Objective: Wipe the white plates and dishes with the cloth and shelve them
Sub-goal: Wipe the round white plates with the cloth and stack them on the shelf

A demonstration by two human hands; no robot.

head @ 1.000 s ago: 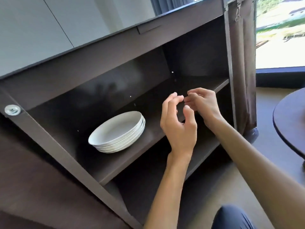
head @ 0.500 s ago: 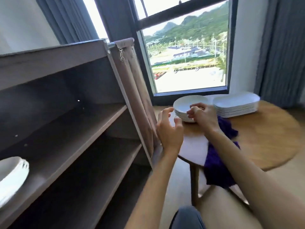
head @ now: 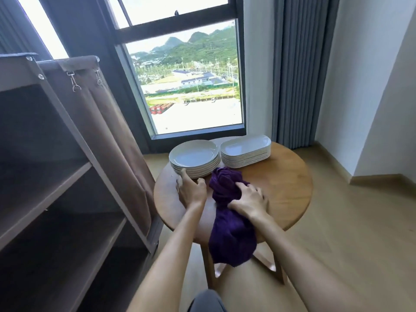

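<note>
A stack of round white plates (head: 193,157) stands at the back left of the round wooden table (head: 281,194). Beside it on the right is a stack of oblong white dishes (head: 246,152). A purple cloth (head: 227,208) lies bunched on the table and hangs over its front edge. My right hand (head: 248,202) grips the cloth near its middle. My left hand (head: 191,190) rests on the table at the near edge of the round stack, fingertips touching the lowest plates; whether it grips them I cannot tell.
The dark brown shelf unit (head: 56,181) stands at the left, its shelves bare in this view, with a brown fabric cover (head: 108,122) hanging at its right side. A window and grey curtain (head: 297,70) are behind the table. Wooden floor lies to the right.
The view swung right from the shelf with its shelved plates to the table. Both hands came down: the right took hold of the purple cloth, the left reached the round plate stack.
</note>
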